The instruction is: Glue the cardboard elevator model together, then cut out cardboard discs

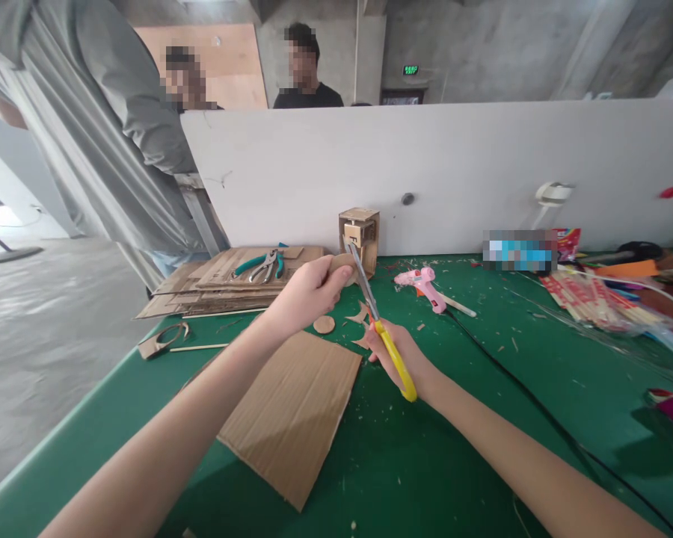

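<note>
My left hand (308, 293) is closed on a small round cardboard piece (343, 265), held above the green table (460, 441). My right hand (398, 355) grips yellow-handled scissors (378, 321), whose blades point up and reach the edge of that piece. Below the hands a cut cardboard disc (324, 324) and some offcuts (360, 315) lie on the table. A large flat cardboard sheet (294, 415) lies under my left forearm.
A small cardboard box model (360, 237) stands by the white partition. Stacked cardboard with green-handled pliers (261, 264) lies at left. A pink glue gun (423, 285) with a black cord lies right of centre. Packets and sticks clutter the right. People stand behind and at left.
</note>
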A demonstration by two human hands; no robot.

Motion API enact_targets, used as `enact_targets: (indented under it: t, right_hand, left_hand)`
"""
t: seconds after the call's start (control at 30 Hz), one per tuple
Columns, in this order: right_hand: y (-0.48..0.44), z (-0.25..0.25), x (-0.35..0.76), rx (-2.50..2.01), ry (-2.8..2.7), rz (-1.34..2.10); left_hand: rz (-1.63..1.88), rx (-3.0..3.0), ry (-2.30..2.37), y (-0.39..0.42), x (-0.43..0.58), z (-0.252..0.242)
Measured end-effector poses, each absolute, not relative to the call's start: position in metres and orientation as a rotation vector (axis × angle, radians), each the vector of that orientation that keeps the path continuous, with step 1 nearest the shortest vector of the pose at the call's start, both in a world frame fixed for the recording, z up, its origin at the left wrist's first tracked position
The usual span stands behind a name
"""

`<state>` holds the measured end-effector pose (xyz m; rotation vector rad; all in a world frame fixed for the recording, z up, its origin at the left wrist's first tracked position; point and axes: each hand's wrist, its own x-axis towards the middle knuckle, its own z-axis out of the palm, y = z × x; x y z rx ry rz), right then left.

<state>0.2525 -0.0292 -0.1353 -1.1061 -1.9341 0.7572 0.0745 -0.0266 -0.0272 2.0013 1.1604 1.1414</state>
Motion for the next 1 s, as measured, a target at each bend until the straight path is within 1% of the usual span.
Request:
enact_targets:
  t: [0.13, 0.23, 0.43, 0.7, 0.87, 1.0]
  right_hand:
    - [-0.033, -0.138, 0.246, -1.13, -1.874, 0.745]
    - [-0.033, -0.141, 0.244, -1.083, -1.866, 0.775]
    - [-0.034, -0.139, 0.245, -0.95, -1.86, 0.806]
    - [-0.035, -0.133, 0.248, -1.084, -1.916, 0.726]
    - [-0.032, -0.135, 0.25, -1.12, -1.914, 0.738]
    - [-0.031, -0.136, 0.253, -1.048, -1.969, 0.746]
  left_hand:
    - [1.387, 1.719, 0.966, -0.025, 0.09, -0.046]
    - [1.419, 1.703, 0.978, -0.024, 0.095, -0.052]
    - [1.369, 1.807, 1.008, -0.02, 0.091, -0.055]
    - [1.294, 1.89, 1.0, -0.021, 0.088, -0.049]
    - [1.167, 1.941, 1.067, -0.019, 0.078, -0.041]
    - [1.05, 2.066, 1.067, -0.021, 0.068, -0.03]
